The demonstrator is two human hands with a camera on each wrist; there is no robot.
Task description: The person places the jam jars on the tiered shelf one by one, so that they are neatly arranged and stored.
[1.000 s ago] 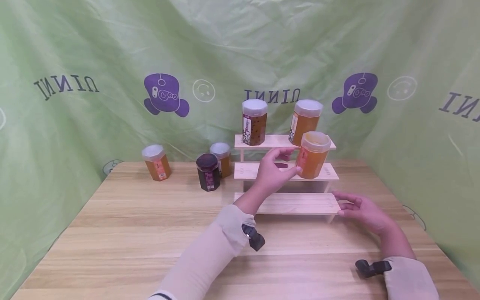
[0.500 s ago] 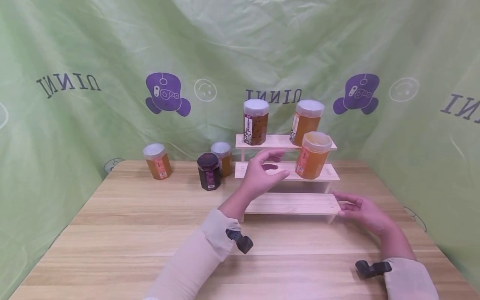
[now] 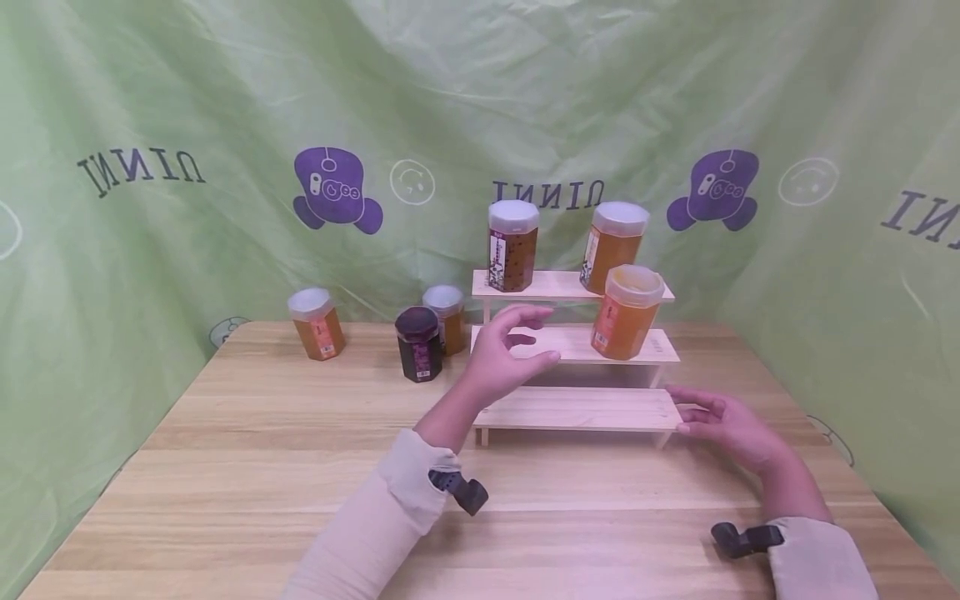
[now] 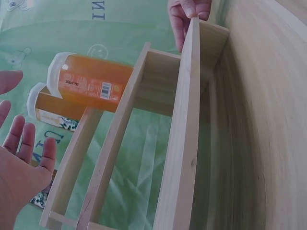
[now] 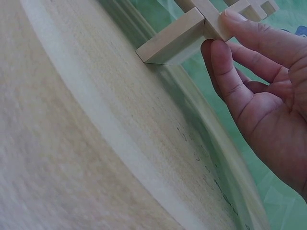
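Note:
An orange-filled jar (image 3: 624, 317) with a whitish lid and red label stands at the right of the middle step of a three-tier wooden shelf (image 3: 577, 408). My left hand (image 3: 506, 354) hovers before that step, to the jar's left, with nothing in its spread fingers. In the right wrist view, my right hand (image 5: 261, 79) pinches the end of a shelf board, thumb on one face and fingers on the other. A brown jar with dark specks (image 3: 512, 250) and another orange jar (image 3: 617, 246) stand on the top step; the middle-step jar partly hides the latter.
On the wooden table (image 3: 285, 467), left of the shelf, are a dark purple jar (image 3: 418, 346), an amber jar (image 3: 447, 321) partly behind it, and an orange jar (image 3: 317, 327) farther left. A green printed cloth (image 3: 247, 100) hangs behind and around.
My left hand has let go of the orange jar on the middle step and drawn back to the left. The jar stays there; my right hand keeps its place at the shelf.

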